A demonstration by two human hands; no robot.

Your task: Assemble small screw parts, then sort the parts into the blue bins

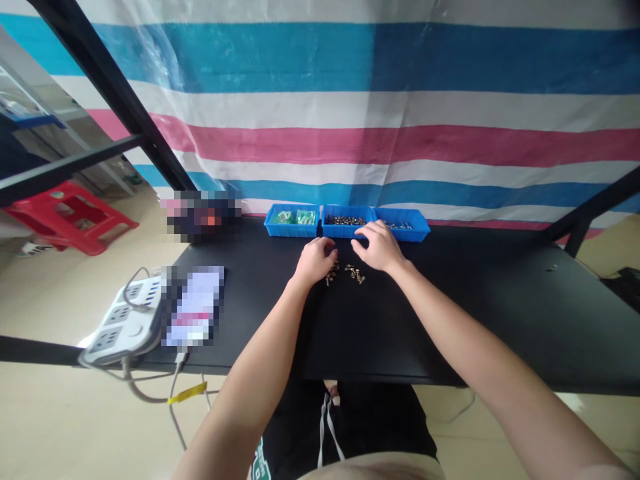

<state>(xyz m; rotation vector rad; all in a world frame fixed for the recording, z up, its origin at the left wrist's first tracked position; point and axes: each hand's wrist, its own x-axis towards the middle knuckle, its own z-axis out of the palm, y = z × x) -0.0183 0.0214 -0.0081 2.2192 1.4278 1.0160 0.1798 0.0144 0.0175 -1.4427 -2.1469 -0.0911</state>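
Landmark = mid blue bin (343, 233), w/ dark/brassy small metal pcs (345, 221) inside. L hand (315, 260) is just in front of it, toward its L side: fingers curled over the edge of the dark pile (333, 271), prob. to keep loose pcs together; can't tell if it pinches any. R hand (383, 248) is by the bin's front R corner, fingers bent & spread, thumb apart, nothing visible btwn them; that open shape prob. suits small pcs.

Brassy cluster (356, 273) lies in front of the bin, just R of the pile, w/ a gap btwn, so the groups prob. stay distinct & within reach of both hands.

L bin (293, 231) (green-and-white packets (306, 217)) & R bin (417, 235) (silvery pcs (400, 226)) flank the mid one, prob. to keep kinds apart. Power strip (125, 323) sits well L of it, near the black table (400, 333) edge, prob. out of the hands' way.
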